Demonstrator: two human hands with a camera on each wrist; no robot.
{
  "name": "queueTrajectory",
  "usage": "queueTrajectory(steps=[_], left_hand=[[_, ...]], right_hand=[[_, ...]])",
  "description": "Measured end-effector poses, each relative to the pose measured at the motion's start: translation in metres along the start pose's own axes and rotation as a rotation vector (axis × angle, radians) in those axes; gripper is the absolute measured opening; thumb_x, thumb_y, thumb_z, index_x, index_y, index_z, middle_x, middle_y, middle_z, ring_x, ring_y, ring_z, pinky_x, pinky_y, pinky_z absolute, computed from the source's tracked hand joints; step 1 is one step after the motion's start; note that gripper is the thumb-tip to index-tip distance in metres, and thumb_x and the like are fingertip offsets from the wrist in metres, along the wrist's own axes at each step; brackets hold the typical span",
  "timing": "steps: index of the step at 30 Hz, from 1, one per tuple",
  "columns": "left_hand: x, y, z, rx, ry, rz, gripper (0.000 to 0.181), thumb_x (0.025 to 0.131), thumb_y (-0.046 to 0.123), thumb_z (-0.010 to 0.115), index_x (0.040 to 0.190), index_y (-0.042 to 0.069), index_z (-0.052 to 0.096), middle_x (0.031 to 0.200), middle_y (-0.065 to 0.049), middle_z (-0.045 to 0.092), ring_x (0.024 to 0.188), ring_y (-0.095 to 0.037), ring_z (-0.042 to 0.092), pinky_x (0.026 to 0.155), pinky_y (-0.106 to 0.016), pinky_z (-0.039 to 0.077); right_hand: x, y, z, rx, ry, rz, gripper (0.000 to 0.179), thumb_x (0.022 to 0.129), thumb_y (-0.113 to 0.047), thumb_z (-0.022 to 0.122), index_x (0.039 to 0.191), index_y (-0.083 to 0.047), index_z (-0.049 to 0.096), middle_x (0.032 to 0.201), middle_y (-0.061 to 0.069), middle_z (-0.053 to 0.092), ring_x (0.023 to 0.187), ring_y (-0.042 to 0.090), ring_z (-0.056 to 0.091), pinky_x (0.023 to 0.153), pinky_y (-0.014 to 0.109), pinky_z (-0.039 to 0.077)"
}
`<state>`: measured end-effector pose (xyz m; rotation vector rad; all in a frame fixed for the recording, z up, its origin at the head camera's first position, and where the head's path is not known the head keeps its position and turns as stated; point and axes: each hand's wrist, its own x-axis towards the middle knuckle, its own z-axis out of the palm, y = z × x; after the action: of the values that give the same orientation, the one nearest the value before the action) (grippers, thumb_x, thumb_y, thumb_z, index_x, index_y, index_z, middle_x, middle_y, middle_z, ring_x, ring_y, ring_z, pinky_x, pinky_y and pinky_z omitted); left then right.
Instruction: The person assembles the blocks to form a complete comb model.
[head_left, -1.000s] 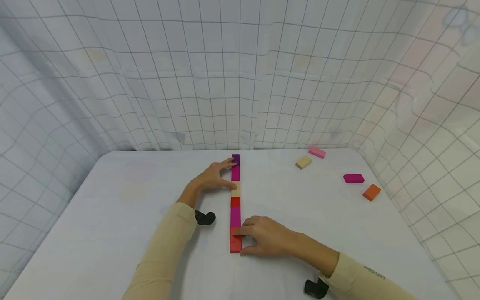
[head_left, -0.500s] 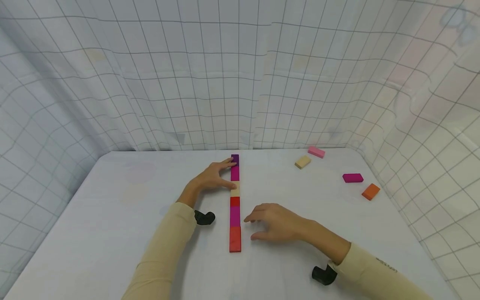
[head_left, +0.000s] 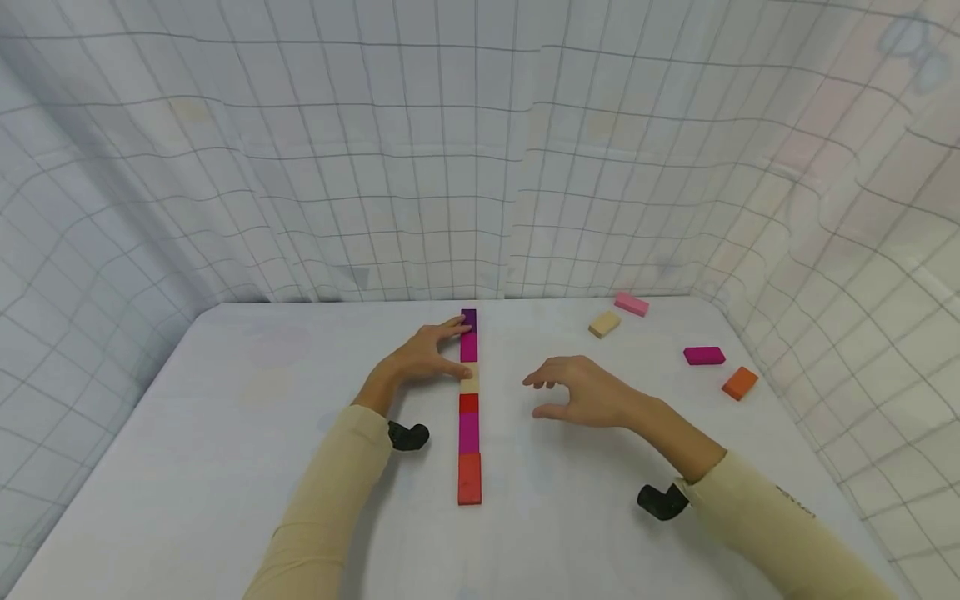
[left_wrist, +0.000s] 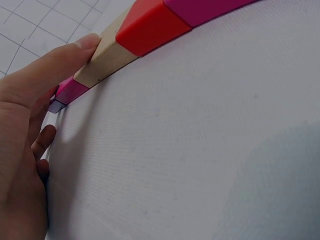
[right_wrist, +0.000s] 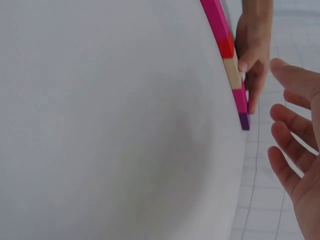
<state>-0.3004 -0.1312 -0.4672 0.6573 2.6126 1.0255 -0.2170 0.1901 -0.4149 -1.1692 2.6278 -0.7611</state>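
Observation:
A straight row of coloured blocks runs away from me down the middle of the table. From far to near it has a purple block (head_left: 469, 316), a magenta block (head_left: 468, 348), a plain wooden block (head_left: 469, 385), a red block (head_left: 468, 403), another magenta block (head_left: 468, 433) and an orange-red block (head_left: 469, 479). My left hand (head_left: 422, 353) rests against the far part from the left. Its thumb touches the wooden block, and its fingertips lie on the purple one. Right of the row, my right hand (head_left: 587, 392) hovers with loosely bent fingers, holding nothing.
Loose blocks lie at the back right: a pink block (head_left: 632, 304), a wooden block (head_left: 604, 324), a magenta block (head_left: 704, 356) and an orange block (head_left: 740, 383). A gridded white curtain (head_left: 480, 167) borders the white table (head_left: 225, 467). Each wrist carries a black camera mount.
My right hand has let go of the orange-red block at the row's near end and moved away, rightward and farther back. The left hand keeps its place.

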Motion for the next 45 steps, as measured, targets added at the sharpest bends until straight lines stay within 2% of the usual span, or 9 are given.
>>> queueTrajectory(steps=[8,14,19,23,27,31,38,41,45], left_hand=[[-0.001,-0.006,-0.001,-0.004,0.0,0.0,0.09,0.083,0.042,0.084,0.159,0.017,0.044,0.17,-0.001,0.023,0.155,-0.035,0.014,0.121,-0.064,0.013],[-0.002,-0.01,-0.001,-0.012,0.004,0.012,0.091,0.083,0.041,0.085,0.159,0.014,0.044,0.17,-0.004,0.024,0.155,-0.036,0.015,0.12,-0.064,0.014],[-0.004,-0.011,-0.002,-0.015,-0.003,0.018,0.09,0.083,0.04,0.085,0.159,0.012,0.044,0.17,-0.006,0.023,0.155,-0.036,0.015,0.12,-0.064,0.014],[-0.004,-0.009,-0.003,-0.02,-0.001,0.02,0.09,0.083,0.04,0.085,0.159,0.013,0.044,0.17,-0.006,0.023,0.155,-0.036,0.014,0.12,-0.064,0.014],[-0.003,-0.007,-0.003,-0.023,-0.002,0.03,0.091,0.083,0.04,0.085,0.159,0.014,0.044,0.17,-0.004,0.023,0.155,-0.034,0.014,0.121,-0.063,0.014],[-0.001,-0.007,-0.003,-0.02,0.001,0.044,0.091,0.083,0.04,0.085,0.159,0.014,0.044,0.17,-0.004,0.024,0.156,-0.032,0.015,0.121,-0.062,0.014],[0.003,-0.006,-0.001,-0.029,-0.005,0.052,0.091,0.082,0.039,0.085,0.159,0.014,0.044,0.17,-0.004,0.023,0.156,-0.032,0.015,0.122,-0.061,0.014],[0.004,-0.004,0.0,-0.024,-0.012,0.047,0.091,0.083,0.041,0.085,0.159,0.015,0.043,0.17,-0.003,0.023,0.156,-0.032,0.015,0.122,-0.061,0.014],[0.003,-0.002,0.0,-0.022,-0.003,0.038,0.09,0.083,0.039,0.085,0.159,0.012,0.044,0.17,-0.005,0.024,0.155,-0.034,0.016,0.121,-0.063,0.014]], right_hand=[[0.003,0.043,-0.029,-0.05,0.146,0.057,0.044,0.091,-0.024,0.082,0.127,-0.001,0.071,0.119,0.011,0.072,0.104,0.033,0.065,0.09,0.051,0.055],[0.005,0.073,-0.044,-0.055,0.186,0.152,0.043,0.09,-0.015,0.081,0.128,0.002,0.069,0.122,0.017,0.07,0.108,0.036,0.063,0.093,0.05,0.054],[0.007,0.093,-0.056,-0.081,0.223,0.233,0.04,0.093,-0.006,0.076,0.131,0.004,0.067,0.127,0.022,0.067,0.112,0.038,0.061,0.097,0.055,0.05],[0.008,0.104,-0.063,-0.045,0.252,0.322,0.045,0.093,-0.012,0.077,0.133,0.004,0.065,0.132,0.025,0.063,0.118,0.042,0.058,0.098,0.059,0.049],[0.005,0.114,-0.064,0.005,0.253,0.411,0.053,0.094,-0.018,0.078,0.139,0.004,0.06,0.136,0.027,0.059,0.123,0.044,0.054,0.101,0.058,0.047],[0.0,0.127,-0.058,0.027,0.266,0.472,0.057,0.094,-0.014,0.075,0.144,0.004,0.055,0.142,0.028,0.054,0.128,0.044,0.05,0.105,0.059,0.043],[-0.008,0.145,-0.046,-0.039,0.179,0.461,0.055,0.095,-0.002,0.057,0.15,0.003,0.05,0.156,0.03,0.038,0.144,0.049,0.034,0.116,0.064,0.027],[-0.011,0.148,-0.045,-0.067,0.183,0.449,0.049,0.096,-0.002,0.058,0.145,0.003,0.055,0.151,0.032,0.041,0.136,0.05,0.043,0.112,0.065,0.034],[-0.011,0.149,-0.044,-0.028,0.212,0.463,0.037,0.099,-0.003,0.063,0.135,0.003,0.06,0.139,0.03,0.05,0.118,0.046,0.054,0.102,0.061,0.043]])
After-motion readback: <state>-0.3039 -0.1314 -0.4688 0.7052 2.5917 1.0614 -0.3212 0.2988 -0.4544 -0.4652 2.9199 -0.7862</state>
